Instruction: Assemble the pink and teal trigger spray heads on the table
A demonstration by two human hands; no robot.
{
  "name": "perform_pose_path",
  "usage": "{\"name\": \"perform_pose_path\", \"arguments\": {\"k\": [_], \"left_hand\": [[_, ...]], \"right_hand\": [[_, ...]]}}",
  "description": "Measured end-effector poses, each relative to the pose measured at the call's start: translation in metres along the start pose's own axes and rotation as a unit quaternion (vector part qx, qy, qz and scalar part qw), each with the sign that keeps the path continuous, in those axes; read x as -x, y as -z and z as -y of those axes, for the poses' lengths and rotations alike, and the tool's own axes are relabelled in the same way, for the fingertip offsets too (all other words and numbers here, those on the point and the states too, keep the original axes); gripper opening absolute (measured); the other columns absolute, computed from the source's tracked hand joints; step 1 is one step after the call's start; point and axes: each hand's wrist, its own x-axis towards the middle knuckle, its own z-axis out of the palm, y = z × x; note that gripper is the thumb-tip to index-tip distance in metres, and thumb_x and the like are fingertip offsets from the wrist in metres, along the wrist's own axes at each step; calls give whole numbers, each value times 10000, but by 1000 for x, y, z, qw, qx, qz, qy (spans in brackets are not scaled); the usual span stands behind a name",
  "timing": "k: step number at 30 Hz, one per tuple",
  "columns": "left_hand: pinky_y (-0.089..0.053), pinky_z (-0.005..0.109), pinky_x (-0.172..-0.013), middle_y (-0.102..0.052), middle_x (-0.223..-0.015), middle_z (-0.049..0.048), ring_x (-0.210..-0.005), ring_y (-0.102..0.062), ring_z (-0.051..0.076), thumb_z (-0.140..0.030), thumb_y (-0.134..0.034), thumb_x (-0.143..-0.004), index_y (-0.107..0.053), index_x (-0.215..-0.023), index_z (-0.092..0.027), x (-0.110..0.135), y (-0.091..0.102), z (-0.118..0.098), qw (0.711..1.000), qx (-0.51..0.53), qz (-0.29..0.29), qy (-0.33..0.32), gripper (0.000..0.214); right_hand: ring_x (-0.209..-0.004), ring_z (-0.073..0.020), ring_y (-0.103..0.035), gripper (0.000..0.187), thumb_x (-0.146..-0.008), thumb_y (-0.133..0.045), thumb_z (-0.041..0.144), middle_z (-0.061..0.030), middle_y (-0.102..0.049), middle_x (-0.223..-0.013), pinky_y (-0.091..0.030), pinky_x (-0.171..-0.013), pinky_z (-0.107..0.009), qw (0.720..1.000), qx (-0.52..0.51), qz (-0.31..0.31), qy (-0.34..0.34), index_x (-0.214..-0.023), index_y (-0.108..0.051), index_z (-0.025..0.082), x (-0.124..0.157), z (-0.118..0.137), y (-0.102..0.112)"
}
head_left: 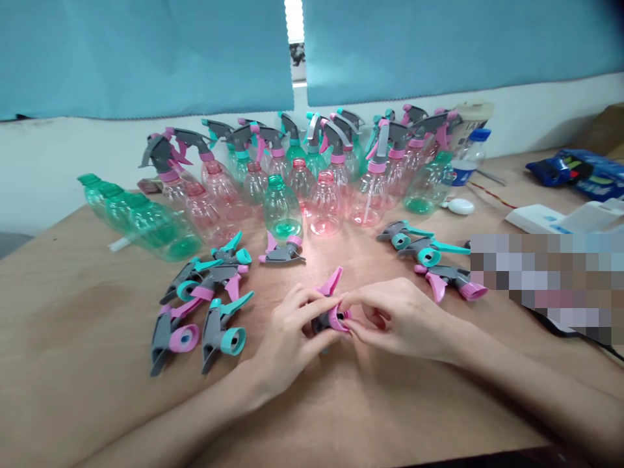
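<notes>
Between my hands is a grey and pink spray trigger head [333, 317], its pink collar turned toward the right and its pink lever pointing up. My left hand [297, 322] is closed around the grey body. My right hand [397, 318] pinches at the collar's opening with thumb and forefinger; whether a small part sits between those fingertips, I cannot tell. A loose pink-collared trigger head [283, 250] lies just beyond my hands. To the left lie several more, among them a teal-collared trigger head [224, 335] and a pink one [173, 338].
Open green bottles [160, 224] and pink bottles [325, 205] stand behind, with several capped by sprayers [375, 169]. More trigger heads [451, 279] lie at right, near a blurred patch [550, 286]. A Pepsi bottle [468, 159] and blue packet [595, 172] are at the back right.
</notes>
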Motion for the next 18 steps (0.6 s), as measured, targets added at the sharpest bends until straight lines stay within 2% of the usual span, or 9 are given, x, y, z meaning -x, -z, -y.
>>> {"name": "perform_pose_path", "arguments": {"k": [7,12,18], "left_hand": [[-468,242,-657,-596,-903,27,-839,-523,169,-134,-697,-768,-633,-1143,-252,0,0,2,1000,20,5,17,398],[-468,264,-690,-609,-917,20,-835,-538,169,-115,-707,-754,-649,-1112,-257,-3,-1,4,999,15,-12,46,390],[-465,266,-702,-624,-959,17,-887,-531,180,-109,-691,-771,-652,-1107,-294,-5,0,4,999,24,11,30,385]], "right_hand": [[-462,-64,-484,117,-833,-577,188,47,-606,-585,-369,-495,-187,999,-35,-19,11,-917,-657,170,1,-2,-8],[-484,-75,-489,148,-876,-547,229,26,-592,-579,-376,-504,-188,997,-43,-44,-47,-897,-669,148,2,1,-15],[-503,-64,-480,102,-856,-568,188,48,-578,-605,-362,-512,-182,991,-92,56,-82,-908,-653,168,-2,-1,-2]]}}
